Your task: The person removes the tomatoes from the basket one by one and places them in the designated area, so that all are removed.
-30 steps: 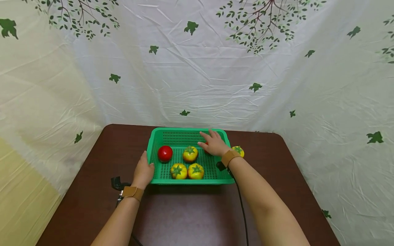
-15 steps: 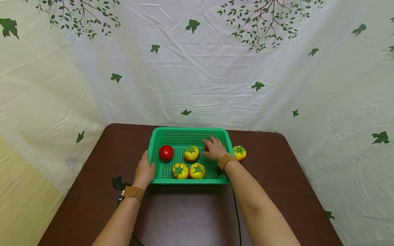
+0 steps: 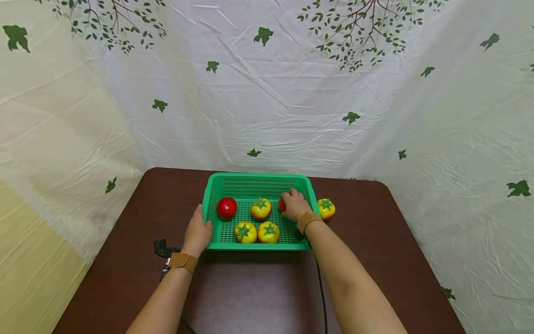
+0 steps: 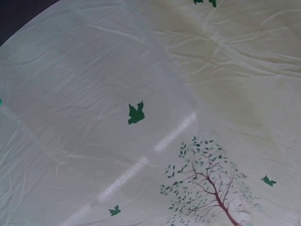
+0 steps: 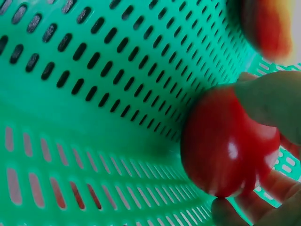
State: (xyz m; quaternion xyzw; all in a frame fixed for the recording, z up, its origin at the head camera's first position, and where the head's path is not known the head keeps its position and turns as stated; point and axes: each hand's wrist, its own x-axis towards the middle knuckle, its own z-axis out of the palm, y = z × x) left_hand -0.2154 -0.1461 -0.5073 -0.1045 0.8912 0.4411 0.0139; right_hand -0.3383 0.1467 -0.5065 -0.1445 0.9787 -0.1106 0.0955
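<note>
A green perforated plastic basket [image 3: 258, 247] sits on the brown table. My left hand [image 3: 198, 233] holds its left side, thumb over the rim and fingers along the outer wall. Inside the basket, near its right wall, my right hand [image 3: 294, 206] grips a red tomato [image 5: 225, 141]; the right wrist view shows the thumb [image 5: 273, 101] on top and fingers curled beneath. Another red tomato [image 3: 226, 208] lies at the left of the basket. Yellow tomatoes with green leafy tops lie in the middle [image 3: 260, 209] and front [image 3: 245, 232]. The left wrist view shows no hand.
A yellow-red tomato [image 3: 326, 209] lies on the table [image 3: 367, 241] just outside the basket's right wall. White cloth [image 3: 233, 93] printed with leaves hangs around the table. A black cable [image 3: 321, 292] runs from the right wrist.
My right hand has lowered into the basket from above its back right, and its spread fingers have closed round the red tomato. The left hand stays at the basket's left side.
</note>
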